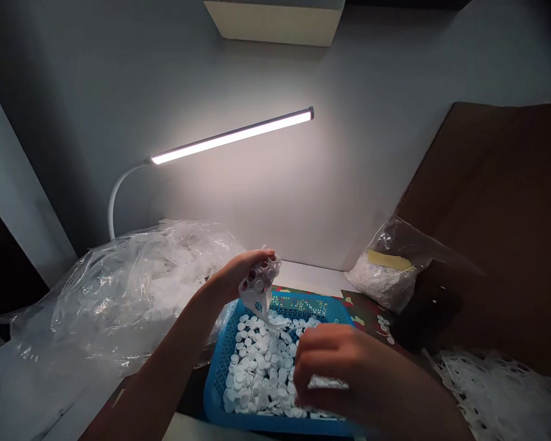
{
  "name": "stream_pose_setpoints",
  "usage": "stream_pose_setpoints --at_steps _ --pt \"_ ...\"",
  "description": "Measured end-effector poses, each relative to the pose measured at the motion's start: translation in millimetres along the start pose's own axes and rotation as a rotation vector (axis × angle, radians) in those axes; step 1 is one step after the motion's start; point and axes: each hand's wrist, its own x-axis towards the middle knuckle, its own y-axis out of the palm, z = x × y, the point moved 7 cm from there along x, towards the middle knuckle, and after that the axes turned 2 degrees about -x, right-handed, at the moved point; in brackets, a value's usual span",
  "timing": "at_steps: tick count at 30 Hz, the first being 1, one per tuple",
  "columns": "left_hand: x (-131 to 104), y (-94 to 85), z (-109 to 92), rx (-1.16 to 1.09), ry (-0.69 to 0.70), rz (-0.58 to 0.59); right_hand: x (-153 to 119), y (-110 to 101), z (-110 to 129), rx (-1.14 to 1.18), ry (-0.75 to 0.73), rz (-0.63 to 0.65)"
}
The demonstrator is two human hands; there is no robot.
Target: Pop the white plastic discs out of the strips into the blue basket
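Note:
My left hand point(239, 275) is closed round a white perforated plastic sheet point(258, 285). Round discs sit in some of its holes, and part of it hangs over the far left of a blue basket point(215, 386). Many loose white plastic discs point(257, 361) lie heaped in the basket. Above its right side my right hand point(330, 361) is bent at the fingers and smeared by motion. Whether its fingertips meet or hold anything cannot be made out.
A large clear bag point(119, 294) of white pieces bulges at left. A smaller bag point(381, 278) with a yellow label stands at back right, beside a dark object point(427, 306). Punched white sheets point(505, 392) pile at lower right. A lit lamp point(232, 136) reaches overhead.

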Motion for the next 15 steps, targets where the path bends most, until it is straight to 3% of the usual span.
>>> stream_pose_setpoints --at_steps 3,6,15 --pt "-5.7 8.6 1.0 -0.009 -0.017 0.004 2.2 -12.9 -31.3 -0.096 0.196 -0.182" --pt "-6.6 15.1 4.1 -0.005 -0.030 0.016 3.5 -19.4 -48.3 -0.191 0.268 -0.272" --pt "-8.8 32.2 11.0 0.040 -0.053 0.157 6.8 -27.8 -47.1 -0.208 0.270 -0.467"
